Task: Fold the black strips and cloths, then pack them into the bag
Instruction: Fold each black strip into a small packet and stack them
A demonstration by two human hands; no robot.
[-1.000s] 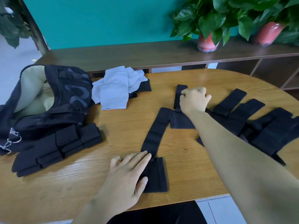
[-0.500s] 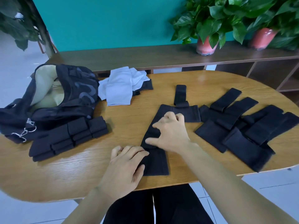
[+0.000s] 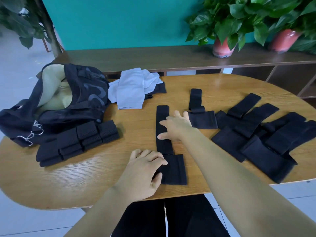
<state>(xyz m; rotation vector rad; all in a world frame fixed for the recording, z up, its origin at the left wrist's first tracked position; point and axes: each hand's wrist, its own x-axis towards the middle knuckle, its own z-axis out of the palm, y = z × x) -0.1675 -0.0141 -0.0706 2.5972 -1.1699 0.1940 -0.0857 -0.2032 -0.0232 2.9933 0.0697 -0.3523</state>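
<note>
Head view: you are seated at an oval wooden table (image 3: 85,182) before a teal wall, with a low shelf and potted plants (image 3: 222,47) behind it.

Your left hand (image 3: 145,170) lies flat, fingers straight, pressing the wide near end of the black strip (image 3: 162,120); it grips nothing. It matches its position of a second ago.

Your right hand (image 3: 176,129) has changed. A second ago it was curled on the far pieces; half a second ago it was drawing back over the strip. Now it rests on the strip's middle, fingers spread and relaxed, holding nothing. The narrow length now runs straight away from the left hand rather than slanting right, and lies flat. My judgement: the strip is laid out and smoothed, ready for its fold, which is not yet made.

To the right of your right hand, touching its fingertips, lies a second strap piece (image 3: 203,119); further right lies the heap of unfolded black strips (image 3: 256,134).

To the left of your left hand sits a stack of folded black strips (image 3: 77,142). Beyond it stands the open bag (image 3: 71,100), and just beside the bag the light cloths (image 3: 133,91), loosely folded, not yet packed.

My assessment: most folding and all packing remain.
</note>
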